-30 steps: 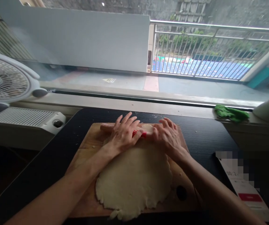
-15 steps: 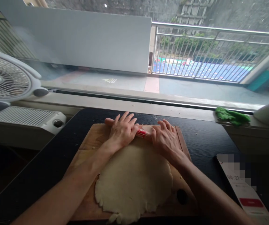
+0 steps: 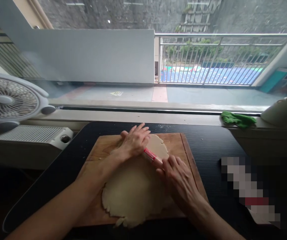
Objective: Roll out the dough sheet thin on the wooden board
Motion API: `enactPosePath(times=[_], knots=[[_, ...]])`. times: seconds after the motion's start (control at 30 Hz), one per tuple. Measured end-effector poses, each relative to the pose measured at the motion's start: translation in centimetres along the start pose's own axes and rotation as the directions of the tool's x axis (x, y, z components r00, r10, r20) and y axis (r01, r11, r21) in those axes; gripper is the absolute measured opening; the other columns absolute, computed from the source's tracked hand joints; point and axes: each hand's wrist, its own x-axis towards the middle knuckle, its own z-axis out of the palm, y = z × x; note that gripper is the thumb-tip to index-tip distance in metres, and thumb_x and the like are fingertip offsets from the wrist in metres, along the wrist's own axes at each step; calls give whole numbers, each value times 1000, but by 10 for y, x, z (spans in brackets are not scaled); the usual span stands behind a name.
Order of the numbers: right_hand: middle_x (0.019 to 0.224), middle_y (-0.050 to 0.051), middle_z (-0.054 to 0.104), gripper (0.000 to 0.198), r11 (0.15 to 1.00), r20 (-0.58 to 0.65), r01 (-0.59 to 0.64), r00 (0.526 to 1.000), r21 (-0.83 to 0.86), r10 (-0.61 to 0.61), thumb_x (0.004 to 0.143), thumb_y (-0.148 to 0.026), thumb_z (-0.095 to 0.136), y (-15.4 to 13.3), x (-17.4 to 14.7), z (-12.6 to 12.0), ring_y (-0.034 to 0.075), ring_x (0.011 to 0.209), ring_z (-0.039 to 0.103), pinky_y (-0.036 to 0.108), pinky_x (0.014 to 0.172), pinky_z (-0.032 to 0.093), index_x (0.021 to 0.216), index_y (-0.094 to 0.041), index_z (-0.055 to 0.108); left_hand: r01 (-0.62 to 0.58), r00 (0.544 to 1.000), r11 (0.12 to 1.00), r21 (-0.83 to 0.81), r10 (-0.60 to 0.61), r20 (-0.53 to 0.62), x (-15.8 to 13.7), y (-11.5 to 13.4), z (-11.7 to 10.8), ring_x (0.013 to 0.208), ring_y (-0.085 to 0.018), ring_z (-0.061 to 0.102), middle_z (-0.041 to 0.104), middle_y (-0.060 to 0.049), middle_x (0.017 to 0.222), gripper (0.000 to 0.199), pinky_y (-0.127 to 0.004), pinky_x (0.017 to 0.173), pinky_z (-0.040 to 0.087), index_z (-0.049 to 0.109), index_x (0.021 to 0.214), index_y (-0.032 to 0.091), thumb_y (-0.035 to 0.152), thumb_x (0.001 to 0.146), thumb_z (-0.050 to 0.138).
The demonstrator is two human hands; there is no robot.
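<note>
Lying aslant in the head view, a rolling pin (image 3: 152, 157) with a red-and-white label crosses a sheet of dough (image 3: 135, 193), its left end closer to the desk's (image 3: 213, 143) far edge than its right end. The left hand (image 3: 134, 141) is laid over the pin, a wide, flat grip with fingers straight toward that far edge; its thumb is hidden. The right hand (image 3: 177, 170) has a narrow grip, fingers curled round the pin's right part. Between the 2 hands the label shows.

The dough lies flat on a wooden board (image 3: 98, 151), ragged at its rim, reaching the board's near edge. White specks (image 3: 166, 126) dot the desk's far edge. Toward the desk's right edge lies a pale device (image 3: 242, 181), mostly pixelated. Just beyond the far right corner, a green cloth (image 3: 238, 119) rests on the windowsill (image 3: 158, 116). Past the far left corner stand a fan (image 3: 5, 98) and a ribbed white unit (image 3: 33, 133).
</note>
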Motion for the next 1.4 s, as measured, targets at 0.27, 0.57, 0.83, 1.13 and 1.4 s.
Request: enactPosePath(times=[0.27, 0.57, 0.83, 1.13, 1.4], knots=[[90, 8, 54, 29, 986, -9, -159, 987, 51, 159, 90, -30, 42, 14, -33, -10, 23, 82, 50, 38, 73, 41, 116, -21, 51, -68, 998, 997, -37, 68, -19, 63, 51, 18, 125, -19, 42, 63, -3, 117, 43, -43, 107, 25, 62, 108, 20, 35, 93, 24], [97, 7, 53, 36, 985, -14, -163, 986, 59, 164, 89, -27, 46, 18, -34, -7, 22, 90, 47, 36, 79, 39, 124, -22, 48, 51, 992, 998, -24, -54, -115, 10, 51, 14, 119, -19, 48, 62, -4, 119, 40, -38, 105, 32, 59, 112, 21, 31, 93, 25], [95, 6, 53, 27, 969, 4, -213, 977, 127, 214, 91, -34, 42, 32, -29, -11, 21, 86, 47, 36, 78, 39, 113, -23, 55, -13, 1000, 1000, 18, 12, 11, 40, 52, 20, 124, -22, 41, 59, -2, 123, 43, -40, 105, 30, 57, 115, 23, 43, 92, 27], [98, 8, 54, 37, 973, -50, -211, 975, 88, 216, 89, -27, 47, 30, -38, -7, 21, 89, 47, 36, 77, 41, 126, -19, 48, 21, 989, 999, -38, -26, -146, 54, 62, 25, 118, -19, 48, 65, -4, 109, 40, -36, 103, 32, 64, 101, 19, 33, 93, 27], [96, 7, 56, 36, 980, -10, -170, 985, 106, 172, 90, -29, 46, 37, -36, -6, 22, 88, 48, 37, 78, 41, 124, -19, 49, 19, 1000, 998, 56, -20, 14, 4, 66, 18, 132, -23, 30, 51, -1, 133, 42, -46, 110, 17, 54, 121, 23, 35, 92, 26]])
